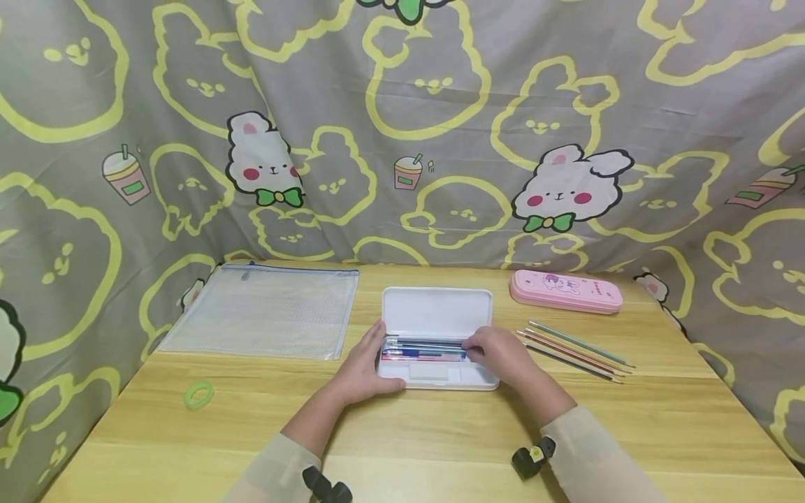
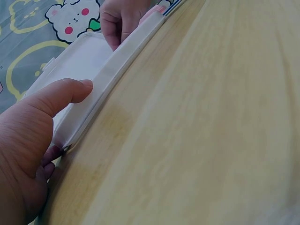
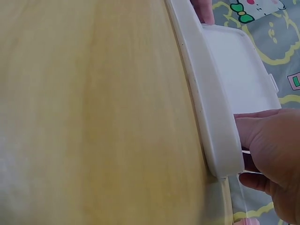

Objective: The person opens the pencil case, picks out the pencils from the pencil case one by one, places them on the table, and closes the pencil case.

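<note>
The white pencil case (image 1: 437,311) lies open on the table (image 1: 415,447), its left end grasped by the left hand (image 1: 363,368), the right hand (image 1: 505,355) at the pens (image 1: 423,353) inside – whether pinching, one cannot tell – best settled flat and parallel.

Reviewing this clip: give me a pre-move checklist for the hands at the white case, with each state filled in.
1. Lid of white case raised: ok.
2. Left hand holding the case's left end: ok.
3. Right hand gripping pens: cannot tell, fingertips partly hidden.
4. Case clear for closing: not ok, right-hand fingers are inside.
5. Loose pencils outside the case, to its right: ok.
</note>
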Demonstrator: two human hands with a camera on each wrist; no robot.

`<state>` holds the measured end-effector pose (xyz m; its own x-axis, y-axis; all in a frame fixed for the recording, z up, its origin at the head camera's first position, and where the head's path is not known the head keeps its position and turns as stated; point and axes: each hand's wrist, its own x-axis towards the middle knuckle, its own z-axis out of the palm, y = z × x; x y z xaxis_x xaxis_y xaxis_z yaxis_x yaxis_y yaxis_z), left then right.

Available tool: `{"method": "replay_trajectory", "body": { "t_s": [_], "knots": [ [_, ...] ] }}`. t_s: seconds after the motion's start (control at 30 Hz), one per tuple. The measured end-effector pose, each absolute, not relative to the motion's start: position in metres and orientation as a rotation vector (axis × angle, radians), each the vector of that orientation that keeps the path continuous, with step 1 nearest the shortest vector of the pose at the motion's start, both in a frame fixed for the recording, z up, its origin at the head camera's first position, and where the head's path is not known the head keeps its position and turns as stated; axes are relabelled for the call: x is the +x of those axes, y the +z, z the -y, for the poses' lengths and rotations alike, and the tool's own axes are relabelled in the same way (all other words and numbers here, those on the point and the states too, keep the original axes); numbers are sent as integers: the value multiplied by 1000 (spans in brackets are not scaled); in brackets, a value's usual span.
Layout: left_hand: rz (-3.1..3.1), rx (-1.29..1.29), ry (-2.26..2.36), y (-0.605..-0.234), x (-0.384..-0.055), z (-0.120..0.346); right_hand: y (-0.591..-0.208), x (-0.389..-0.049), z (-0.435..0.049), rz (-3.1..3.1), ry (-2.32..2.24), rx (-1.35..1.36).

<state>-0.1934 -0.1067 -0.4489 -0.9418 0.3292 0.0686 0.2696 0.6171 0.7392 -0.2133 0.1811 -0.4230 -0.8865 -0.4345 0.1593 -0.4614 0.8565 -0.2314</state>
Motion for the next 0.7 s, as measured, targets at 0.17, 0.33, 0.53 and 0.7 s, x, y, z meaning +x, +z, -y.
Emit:
{"method": "replay_trajectory", "body": {
  "t_s": [0.17,0.33,0.53,0.7],
  "knots": [
    [-2749,508,1249,-448,-193,107,-422,-213,-181,2938,412,707],
    [-2747,507,1250,-448,-193,107,-424,-214,-183,2950,524,695],
    [-2748,503,1247,-448,-193,107,-426,-216,-189,2957,668,724],
    [-2748,506,1251,-448,-193,107,-423,-215,-195,2942,816,748]
  ]
}}
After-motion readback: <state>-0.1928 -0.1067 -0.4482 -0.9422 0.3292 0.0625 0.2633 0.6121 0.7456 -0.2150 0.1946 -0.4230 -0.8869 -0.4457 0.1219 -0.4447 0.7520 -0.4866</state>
